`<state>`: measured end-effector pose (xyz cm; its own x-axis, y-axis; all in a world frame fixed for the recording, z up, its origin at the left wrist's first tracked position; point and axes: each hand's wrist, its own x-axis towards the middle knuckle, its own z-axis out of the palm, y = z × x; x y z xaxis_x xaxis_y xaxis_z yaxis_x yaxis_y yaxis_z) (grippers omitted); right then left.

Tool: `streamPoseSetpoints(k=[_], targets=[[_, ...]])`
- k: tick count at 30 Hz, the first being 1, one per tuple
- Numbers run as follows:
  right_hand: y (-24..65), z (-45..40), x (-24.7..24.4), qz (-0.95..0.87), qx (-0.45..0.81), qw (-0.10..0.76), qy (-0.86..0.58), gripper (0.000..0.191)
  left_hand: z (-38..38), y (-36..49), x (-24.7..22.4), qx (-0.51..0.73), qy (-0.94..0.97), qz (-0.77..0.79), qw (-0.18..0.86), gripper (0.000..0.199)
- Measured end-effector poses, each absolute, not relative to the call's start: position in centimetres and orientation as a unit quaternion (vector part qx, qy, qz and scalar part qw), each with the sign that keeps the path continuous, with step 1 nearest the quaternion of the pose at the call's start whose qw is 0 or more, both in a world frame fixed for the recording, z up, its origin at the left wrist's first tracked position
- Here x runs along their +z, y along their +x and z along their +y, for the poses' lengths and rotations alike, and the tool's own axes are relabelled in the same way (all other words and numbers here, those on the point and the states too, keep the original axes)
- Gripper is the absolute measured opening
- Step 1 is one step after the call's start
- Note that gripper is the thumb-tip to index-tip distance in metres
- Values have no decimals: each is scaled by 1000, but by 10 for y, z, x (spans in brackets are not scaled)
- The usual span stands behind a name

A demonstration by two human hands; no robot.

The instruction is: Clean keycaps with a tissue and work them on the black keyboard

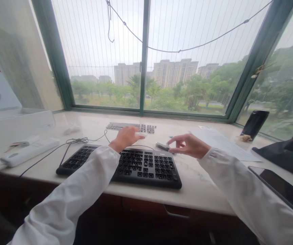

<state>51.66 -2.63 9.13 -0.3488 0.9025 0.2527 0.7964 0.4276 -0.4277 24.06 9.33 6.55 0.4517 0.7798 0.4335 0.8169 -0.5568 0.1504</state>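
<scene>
A black keyboard [146,166] lies on the white sill, its key places looking bare of caps. Over its back edge hovers my left hand [127,137], fingers pointing right and closed together. A small pale thing seems to show between thumb and fingers, too blurred to name. My right hand [188,145] is to the right of the keyboard's back corner, thumb and forefinger apart. Its fingertips are close to a small dark and silvery object [162,146]; whether they touch cannot be made out. Behind my left hand, loose keycaps [148,128] lie in rows.
A black cable [77,140] loops behind the keyboard. To the left are a white power strip [30,151] and a white box [19,120]. On the right lie paper sheets [220,143], a phone [281,187] and a dark bag [289,154]; another phone [255,124] leans by the window.
</scene>
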Motion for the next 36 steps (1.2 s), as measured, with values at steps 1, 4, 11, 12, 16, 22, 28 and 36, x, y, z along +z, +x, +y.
streamPoseSetpoints(k=[1,4,11,12,16,22,28,36], targets=[[519,-33,92,-818,127,194,-527,54,91,241,67,-240,-848,-470,54,59],[520,-47,92,-821,153,106,-540,53,86,239,73,-257,-833,-483,80,65],[500,-52,90,-801,92,6,-592,37,89,230,81,-284,-825,-480,94,57],[498,-51,91,-798,86,-3,-597,37,90,229,81,-281,-826,-480,94,55],[490,-48,98,-793,63,-55,-604,36,92,227,81,-267,-834,-475,93,48],[476,-46,110,-782,16,-140,-607,35,90,227,81,-277,-839,-458,96,42],[467,-39,113,-776,-2,-179,-606,36,89,226,80,-281,-847,-443,91,42],[465,-28,114,-766,20,-211,-606,42,90,226,80,-301,-851,-422,79,44]])
